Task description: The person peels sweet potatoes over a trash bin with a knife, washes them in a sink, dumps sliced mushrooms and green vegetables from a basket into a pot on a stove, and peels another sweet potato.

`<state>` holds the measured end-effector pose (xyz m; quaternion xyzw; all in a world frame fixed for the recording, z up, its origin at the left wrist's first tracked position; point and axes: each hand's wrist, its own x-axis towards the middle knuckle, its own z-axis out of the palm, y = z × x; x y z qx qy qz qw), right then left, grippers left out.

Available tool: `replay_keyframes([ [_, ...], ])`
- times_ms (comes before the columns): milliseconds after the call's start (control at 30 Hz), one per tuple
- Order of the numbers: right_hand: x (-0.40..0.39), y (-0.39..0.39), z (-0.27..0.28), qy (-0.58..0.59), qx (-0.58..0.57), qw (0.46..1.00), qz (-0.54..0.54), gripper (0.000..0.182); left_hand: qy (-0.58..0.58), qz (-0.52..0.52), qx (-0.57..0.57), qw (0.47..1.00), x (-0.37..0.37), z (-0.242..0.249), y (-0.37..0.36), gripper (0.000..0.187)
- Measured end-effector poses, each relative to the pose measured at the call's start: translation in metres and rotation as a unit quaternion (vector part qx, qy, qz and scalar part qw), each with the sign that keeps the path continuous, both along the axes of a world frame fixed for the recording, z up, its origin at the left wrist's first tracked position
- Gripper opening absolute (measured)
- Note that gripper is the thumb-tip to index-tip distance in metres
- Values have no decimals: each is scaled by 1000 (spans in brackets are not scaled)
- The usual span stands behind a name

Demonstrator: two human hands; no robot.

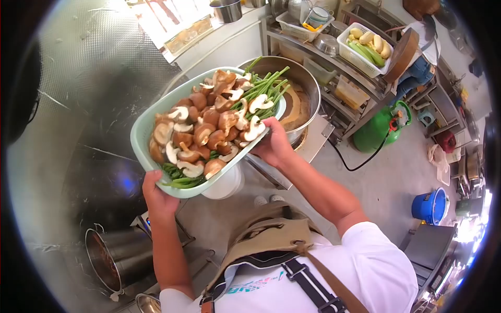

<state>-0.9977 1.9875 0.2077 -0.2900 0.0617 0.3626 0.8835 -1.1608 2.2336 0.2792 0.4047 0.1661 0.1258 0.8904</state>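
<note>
Both my hands carry a pale green plastic basin (pixel 143 136) by its near rim. My left hand (pixel 158 197) is wrapped round the near left corner, and my right hand (pixel 275 144) grips the right end, its fingers partly hidden under the basin. Halved brown mushrooms (pixel 202 130) are heaped inside. Long green beans (pixel 269 86) stick out at the right end, and more green stalks (pixel 183 180) show at the near left. Just beyond the basin's right end stands a large metal pot (pixel 312 86) with brownish contents, partly hidden by the basin.
A white basket of pale and green vegetables (pixel 365 48) sits on the metal rack at the upper right. Below it are a green gas cylinder (pixel 373 129) and its black hose. Another person (pixel 420 65) stands there. A tall metal pot (pixel 117 258) is at lower left, a blue bucket (pixel 429 205) at right.
</note>
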Motion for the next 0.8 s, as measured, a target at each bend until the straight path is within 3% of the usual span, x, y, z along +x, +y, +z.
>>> replay_keyframes([
  [200, 4, -17, 17, 5, -91, 994, 61, 59, -16, 15, -27, 999, 6, 10, 1, 67],
  [500, 13, -11, 7, -7, -114, 993, 42, 43, 25, 6, 19, 999, 12, -19, 32, 53],
  [567, 15, -18, 8, -17, -113, 992, 48, 40, 7, 1, -36, 999, 21, 28, 2, 58],
  [633, 24, -20, 1, -5, -103, 993, 64, 36, 69, 17, 8, 997, 40, 34, -1, 59],
  [667, 29, -25, -2, -10, -97, 992, 77, 37, 78, -31, 21, 996, 40, 29, 9, 60],
  [800, 61, -48, -8, 24, -82, 982, 168, 35, 87, 24, 31, 995, 42, 51, -24, 59],
])
